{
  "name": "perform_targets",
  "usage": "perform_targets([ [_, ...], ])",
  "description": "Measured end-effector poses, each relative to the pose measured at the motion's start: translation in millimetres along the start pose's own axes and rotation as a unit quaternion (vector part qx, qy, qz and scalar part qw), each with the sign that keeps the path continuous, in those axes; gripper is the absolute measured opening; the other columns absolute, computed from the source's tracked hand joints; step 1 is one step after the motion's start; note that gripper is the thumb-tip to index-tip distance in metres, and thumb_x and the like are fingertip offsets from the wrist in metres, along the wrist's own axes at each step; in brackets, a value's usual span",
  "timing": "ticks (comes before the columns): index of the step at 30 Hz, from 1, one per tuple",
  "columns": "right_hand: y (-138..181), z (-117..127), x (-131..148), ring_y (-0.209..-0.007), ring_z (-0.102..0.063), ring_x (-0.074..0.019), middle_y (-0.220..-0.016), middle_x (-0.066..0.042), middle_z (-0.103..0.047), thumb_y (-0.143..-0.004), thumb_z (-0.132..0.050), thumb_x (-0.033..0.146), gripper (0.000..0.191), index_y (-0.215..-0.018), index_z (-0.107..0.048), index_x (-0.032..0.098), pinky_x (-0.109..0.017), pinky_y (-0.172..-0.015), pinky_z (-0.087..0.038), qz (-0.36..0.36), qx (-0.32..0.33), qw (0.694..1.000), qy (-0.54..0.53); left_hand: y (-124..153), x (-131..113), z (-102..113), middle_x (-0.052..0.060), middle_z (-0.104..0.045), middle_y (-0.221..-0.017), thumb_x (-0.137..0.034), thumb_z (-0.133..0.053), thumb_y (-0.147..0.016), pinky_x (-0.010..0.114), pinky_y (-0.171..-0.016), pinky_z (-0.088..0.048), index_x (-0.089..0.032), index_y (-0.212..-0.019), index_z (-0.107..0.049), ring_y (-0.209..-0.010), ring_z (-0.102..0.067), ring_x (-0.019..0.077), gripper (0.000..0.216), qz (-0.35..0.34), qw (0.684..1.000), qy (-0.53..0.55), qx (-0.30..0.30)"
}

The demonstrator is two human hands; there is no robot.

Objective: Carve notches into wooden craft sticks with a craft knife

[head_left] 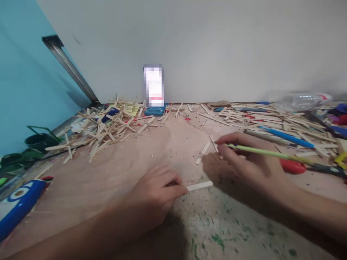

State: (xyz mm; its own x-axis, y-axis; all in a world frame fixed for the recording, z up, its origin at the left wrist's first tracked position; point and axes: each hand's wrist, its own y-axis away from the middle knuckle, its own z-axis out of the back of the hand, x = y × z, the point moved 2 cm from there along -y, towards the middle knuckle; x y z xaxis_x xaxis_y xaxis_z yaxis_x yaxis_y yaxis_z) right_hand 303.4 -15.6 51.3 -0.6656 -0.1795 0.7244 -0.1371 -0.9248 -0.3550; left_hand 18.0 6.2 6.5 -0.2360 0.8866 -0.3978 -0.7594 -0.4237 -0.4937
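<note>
My left hand [159, 191] is low in the middle, its thumb and fingers pinched on one end of a pale wooden craft stick [201, 186]. The free end of that stick points right over the table. To the right, my right hand [249, 159] is closed round a slim yellow-green pencil [260, 151], which lies across the hand and slants back to the right. Right at its fingertips is another craft stick [213, 142], partly covered by the hand; whether they touch I cannot tell. Just left of it, a further craft stick [202, 153] lies slanted on the table.
Loose craft sticks are heaped at left [101, 131] and right [271, 117]. A phone [154, 85] leans upright on a blue stand [155, 110]. Red-handled scissors [292, 166], a blue pen [287, 136] and a clear bottle [303, 101] are at right; a blue packet [23, 202] lies left.
</note>
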Motion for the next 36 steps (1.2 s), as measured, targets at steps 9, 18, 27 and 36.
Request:
perform_targets([
  [9, -57.0, 45.8, -50.1, -0.081, -0.082, -0.0228, -0.114, -0.009, -0.094, -0.097, -0.081, 0.033, 0.019, -0.108, -0.096, 0.032, -0.036, -0.072, -0.056, 0.127, 0.037, 0.983, 0.126, -1.3, -3.6, 11.0, 0.008, -0.085, -0.110, -0.002, -0.068, -0.106, 0.035, -0.094, -0.064, -0.021, -0.119, -0.090, -0.101, -0.078, 0.0225, 0.032, 0.000, 0.995, -0.042, 0.088],
  [18, -32.0, 72.9, -75.8, -0.101, -0.086, -0.0246, -0.120, -0.012, -0.094, -0.114, -0.074, 0.037, 0.024, -0.119, -0.095, 0.027, -0.033, -0.081, -0.060, 0.093, 0.092, 0.967, 0.221, -5.2, -3.3, 11.1, 0.010, -0.084, -0.109, -0.008, -0.064, -0.113, 0.039, -0.095, -0.064, -0.018, -0.117, -0.089, -0.106, -0.079, 0.0255, 0.027, 0.034, 0.994, -0.069, 0.083],
  [27, 5.9, 101.4, -98.2, -0.127, -0.080, -0.0292, -0.153, -0.013, -0.078, -0.117, -0.080, 0.049, 0.039, -0.148, -0.078, 0.024, -0.052, -0.108, -0.072, -0.059, 0.229, 0.917, 0.321, 0.5, 14.4, 7.2, 0.008, -0.082, -0.099, -0.006, -0.059, -0.112, 0.038, -0.086, -0.060, -0.021, -0.100, -0.085, -0.095, -0.077, 0.0247, 0.032, 0.066, 0.995, -0.070, 0.022],
  [36, 24.1, 88.2, -92.2, -0.129, -0.079, -0.0293, -0.155, -0.014, -0.077, -0.118, -0.080, 0.048, 0.039, -0.149, -0.078, 0.025, -0.053, -0.110, -0.071, -0.077, 0.140, 0.921, 0.354, 8.0, 28.3, -2.1, 0.007, -0.083, -0.117, -0.025, -0.071, -0.121, 0.041, -0.099, -0.070, -0.020, -0.122, -0.084, -0.109, -0.081, 0.0233, 0.014, 0.085, 0.993, -0.046, 0.075],
])
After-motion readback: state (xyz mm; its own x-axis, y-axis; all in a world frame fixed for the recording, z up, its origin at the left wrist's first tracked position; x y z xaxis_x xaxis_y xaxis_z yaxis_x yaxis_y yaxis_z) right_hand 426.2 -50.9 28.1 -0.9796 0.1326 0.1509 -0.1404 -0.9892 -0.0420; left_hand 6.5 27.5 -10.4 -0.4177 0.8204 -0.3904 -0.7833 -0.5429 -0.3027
